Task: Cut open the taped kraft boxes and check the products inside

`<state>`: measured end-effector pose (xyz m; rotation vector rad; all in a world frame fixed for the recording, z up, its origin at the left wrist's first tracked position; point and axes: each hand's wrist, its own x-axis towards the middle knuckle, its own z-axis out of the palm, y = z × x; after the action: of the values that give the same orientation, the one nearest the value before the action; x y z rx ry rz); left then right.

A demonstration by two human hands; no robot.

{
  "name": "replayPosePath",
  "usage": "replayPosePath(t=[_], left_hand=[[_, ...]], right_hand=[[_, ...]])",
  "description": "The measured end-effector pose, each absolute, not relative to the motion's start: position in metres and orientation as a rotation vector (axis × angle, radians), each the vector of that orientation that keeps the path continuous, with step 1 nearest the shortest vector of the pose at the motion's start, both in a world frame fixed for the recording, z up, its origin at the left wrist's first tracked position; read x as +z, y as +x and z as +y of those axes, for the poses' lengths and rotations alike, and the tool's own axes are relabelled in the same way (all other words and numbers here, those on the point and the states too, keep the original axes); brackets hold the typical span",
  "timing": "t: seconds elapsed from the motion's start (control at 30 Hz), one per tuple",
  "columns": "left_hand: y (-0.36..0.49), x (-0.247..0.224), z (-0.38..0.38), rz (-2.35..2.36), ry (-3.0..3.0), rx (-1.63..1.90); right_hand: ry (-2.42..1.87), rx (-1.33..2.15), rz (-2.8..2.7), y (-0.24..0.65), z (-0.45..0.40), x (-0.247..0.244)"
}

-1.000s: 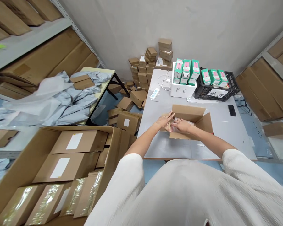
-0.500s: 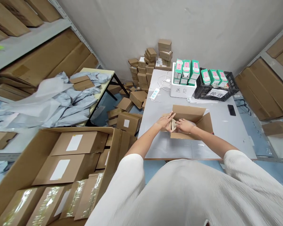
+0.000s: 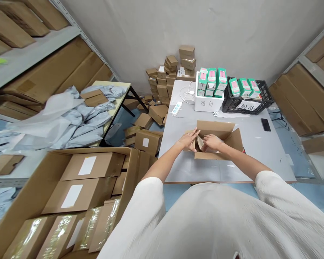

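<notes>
An open cardboard box (image 3: 215, 128) with raised flaps stands on the grey table (image 3: 178, 169) in front of me. My left hand (image 3: 189, 139) lies over the box's left edge and flap, its fingers closed around the cardboard there. Inside the box's left part, my right hand (image 3: 212, 143) has bent fingers on a piece of crumpled tan paper (image 3: 200, 143). The rest of the box's contents is mostly hidden by my right hand and the front flap.
Behind the box are a white bin (image 3: 208, 104) and a black crate (image 3: 245, 106) holding green-and-white boxes. A phone (image 3: 265, 125) lies right, a power strip (image 3: 176, 108) left. A large carton (image 3: 43, 183) of packed boxes stands at the lower left.
My right hand has lifted slightly, and more of the tan paper shows between my hands. My left hand stays at the left edge. The view has shifted slightly.
</notes>
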<state>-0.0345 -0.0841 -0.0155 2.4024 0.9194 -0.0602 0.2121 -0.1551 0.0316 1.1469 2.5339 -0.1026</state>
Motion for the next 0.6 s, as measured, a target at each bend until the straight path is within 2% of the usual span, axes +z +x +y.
replayPosePath(t=[0.23, 0.43, 0.6], left_hand=[[-0.035, -0.014, -0.082, 0.952, 2.451, -0.184], [-0.036, -0.012, -0.080, 0.947, 2.489, -0.245], [-0.037, -0.011, -0.081, 0.965, 2.508, -0.242]], right_hand=[[1.246, -0.159, 2.425, 0.256, -0.165, 0.039], [1.187, -0.112, 2.472, 0.259, -0.167, 0.038], [1.222, -0.069, 2.585, 0.259, -0.166, 0.058]])
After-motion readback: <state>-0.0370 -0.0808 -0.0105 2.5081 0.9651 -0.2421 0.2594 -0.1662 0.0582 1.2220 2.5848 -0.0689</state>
